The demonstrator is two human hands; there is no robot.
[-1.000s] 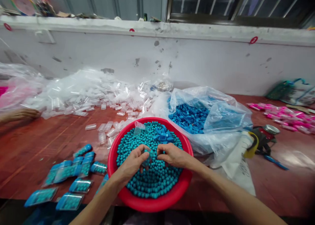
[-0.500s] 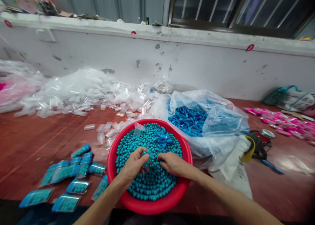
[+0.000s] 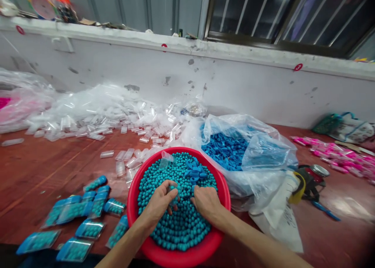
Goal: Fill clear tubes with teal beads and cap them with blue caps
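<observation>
Tabletop [image 3: 43,170] of red-brown wood ran beneath everything, backed by a stained white wall [image 3: 234,88]. Along the far left lay a wide heap of clear plastic tubes [image 3: 96,111], and to the right a clear bag of blue caps [image 3: 231,149] sagged open against the red basin [image 3: 181,256]. That basin sat at the near edge, filled with teal beads [image 3: 178,225], a few blue caps lying on top at the back. Filled blue-capped tubes [image 3: 84,207] lay scattered just left of the basin. Both hands were down in the beads, close together. The left hand [image 3: 158,203] was curled around a small clear tube [image 3: 175,193], gripping it. The right hand [image 3: 206,201] rested palm down with fingertips in the beads; whether it pinched anything could not be told.
</observation>
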